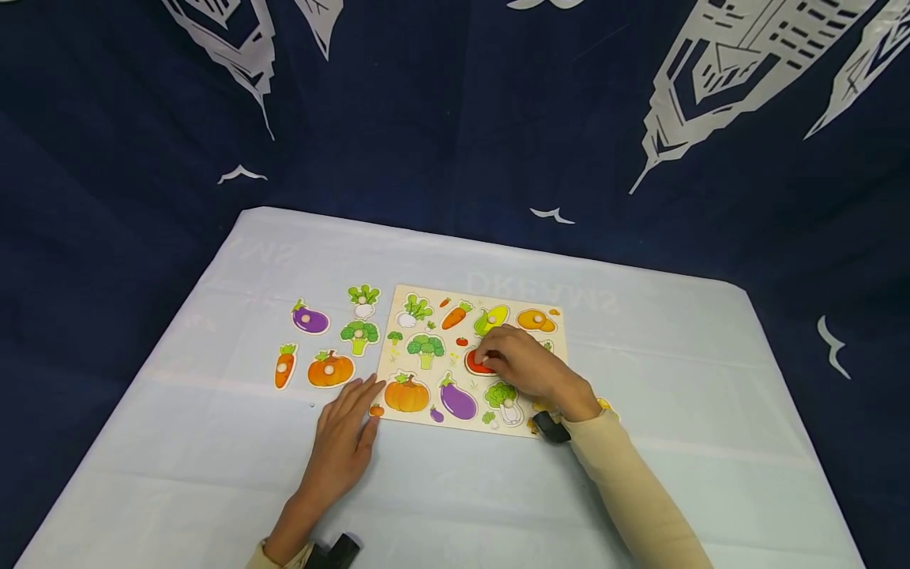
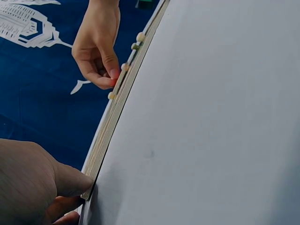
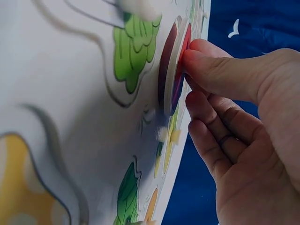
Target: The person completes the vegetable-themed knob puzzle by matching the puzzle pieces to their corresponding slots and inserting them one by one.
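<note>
In the head view, the person's right hand (image 1: pixel 529 365) pinches a round red tomato piece (image 1: pixel 479 367) at the centre of a pale, flat puzzle board (image 1: pixel 389 365). The left hand (image 1: pixel 341 435), fingers extended, touches the board's 8 o'clock corner. Toward 9 and 10 o'clock lie smooth knobbed cutouts: carrot (image 1: pixel 284 378), eggplant (image 1: pixel 317 325), pumpkin (image 1: pixel 342 369), broccoli (image 1: pixel 351 332) and turnip (image 1: pixel 364 311). White cloth (image 1: pixel 462 506) covers the table; behind, at 12 o'clock, hangs a navy curtain (image 1: pixel 426 118) printed with white towers and birds.

The left wrist view shows the left thumb against the board's layered edge.

In the right wrist view, the pale-rimmed tomato piece stands proud of the board.
</note>
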Demonstrator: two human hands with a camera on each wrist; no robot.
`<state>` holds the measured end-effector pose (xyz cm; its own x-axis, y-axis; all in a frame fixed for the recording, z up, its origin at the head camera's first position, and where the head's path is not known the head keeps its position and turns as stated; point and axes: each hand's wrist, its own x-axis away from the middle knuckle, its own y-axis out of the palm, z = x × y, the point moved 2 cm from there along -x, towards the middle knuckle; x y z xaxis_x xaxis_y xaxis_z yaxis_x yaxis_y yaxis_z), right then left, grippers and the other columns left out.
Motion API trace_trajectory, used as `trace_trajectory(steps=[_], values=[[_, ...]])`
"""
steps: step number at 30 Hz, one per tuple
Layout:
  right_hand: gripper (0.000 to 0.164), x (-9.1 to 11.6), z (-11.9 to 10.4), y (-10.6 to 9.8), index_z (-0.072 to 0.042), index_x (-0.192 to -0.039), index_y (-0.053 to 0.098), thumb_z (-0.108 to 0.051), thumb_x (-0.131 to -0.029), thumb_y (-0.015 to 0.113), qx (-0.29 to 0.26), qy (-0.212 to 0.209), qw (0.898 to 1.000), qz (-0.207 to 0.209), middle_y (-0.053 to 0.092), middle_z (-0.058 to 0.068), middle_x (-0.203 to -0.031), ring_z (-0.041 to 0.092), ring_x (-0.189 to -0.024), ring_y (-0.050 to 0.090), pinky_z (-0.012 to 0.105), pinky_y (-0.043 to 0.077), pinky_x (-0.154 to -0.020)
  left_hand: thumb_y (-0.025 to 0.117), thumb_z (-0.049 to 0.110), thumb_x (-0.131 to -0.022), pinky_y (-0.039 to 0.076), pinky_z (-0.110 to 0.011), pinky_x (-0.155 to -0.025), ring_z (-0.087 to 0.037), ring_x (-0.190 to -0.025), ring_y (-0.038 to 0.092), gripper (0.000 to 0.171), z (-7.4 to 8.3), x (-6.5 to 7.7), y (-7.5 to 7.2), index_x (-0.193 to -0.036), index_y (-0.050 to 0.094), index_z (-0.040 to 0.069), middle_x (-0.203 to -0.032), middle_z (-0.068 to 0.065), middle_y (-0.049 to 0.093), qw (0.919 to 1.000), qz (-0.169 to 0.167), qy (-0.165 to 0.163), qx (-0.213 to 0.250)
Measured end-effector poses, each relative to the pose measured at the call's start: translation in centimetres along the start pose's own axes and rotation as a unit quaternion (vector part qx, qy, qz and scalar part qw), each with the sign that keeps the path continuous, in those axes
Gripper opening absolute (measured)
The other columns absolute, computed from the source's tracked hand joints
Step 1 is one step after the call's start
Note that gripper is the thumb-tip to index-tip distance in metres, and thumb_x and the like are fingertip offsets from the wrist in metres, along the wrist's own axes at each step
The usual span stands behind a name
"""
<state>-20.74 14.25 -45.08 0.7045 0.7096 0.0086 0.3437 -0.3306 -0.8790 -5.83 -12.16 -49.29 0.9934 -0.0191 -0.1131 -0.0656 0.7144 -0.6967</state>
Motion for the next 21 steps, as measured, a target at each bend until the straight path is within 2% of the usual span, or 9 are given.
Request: trace_trajectory(steps=[8, 13, 21], values=[[0.012, -0.42, -0.08, 0.33, -0.015, -0.101, 0.074, -0.008, -0.094, 0.068, 0.004, 0.017, 1.0, -0.013, 0.068, -0.006, -0.102, 0.015, -0.1, 0.057, 0.036, 0.049, -0.095, 0.062, 0.0, -0.095, 0.025, -0.053, -0.112, -0.034, -0.146, 0.032, 0.056, 0.0, -0.15, -0.04, -0.148, 0.048, 0.007, -0.156, -0.012, 0.044, 0.9999, -0.011, -0.006, 0.002], [0.012, -0.56, -0.11, 0.53, -0.016, -0.102, 0.074, -0.008, -0.094, 0.068, 0.011, 0.023, 1.0, -0.012, 0.068, -0.005, -0.105, 0.016, -0.105, 0.058, 0.037, 0.049, -0.099, 0.061, 0.0, -0.095, 0.024, -0.053, -0.113, -0.034, -0.146, 0.032, 0.055, 0.06, -0.19, -0.1, -0.148, 0.047, 0.007, -0.157, -0.012, 0.043, 0.9998, -0.015, -0.009, 0.004], [0.012, -0.46, -0.15, 0.78, -0.016, -0.102, 0.073, -0.008, -0.094, 0.068, 0.012, 0.024, 1.0, -0.006, 0.068, -0.005, -0.105, 0.015, -0.104, 0.057, 0.036, 0.049, -0.098, 0.061, 0.0, -0.095, 0.024, -0.054, -0.113, -0.035, -0.147, 0.032, 0.055, 0.11, -0.1, -0.18, -0.148, 0.048, 0.006, -0.157, -0.013, 0.043, 0.9998, -0.014, -0.008, 0.007]])
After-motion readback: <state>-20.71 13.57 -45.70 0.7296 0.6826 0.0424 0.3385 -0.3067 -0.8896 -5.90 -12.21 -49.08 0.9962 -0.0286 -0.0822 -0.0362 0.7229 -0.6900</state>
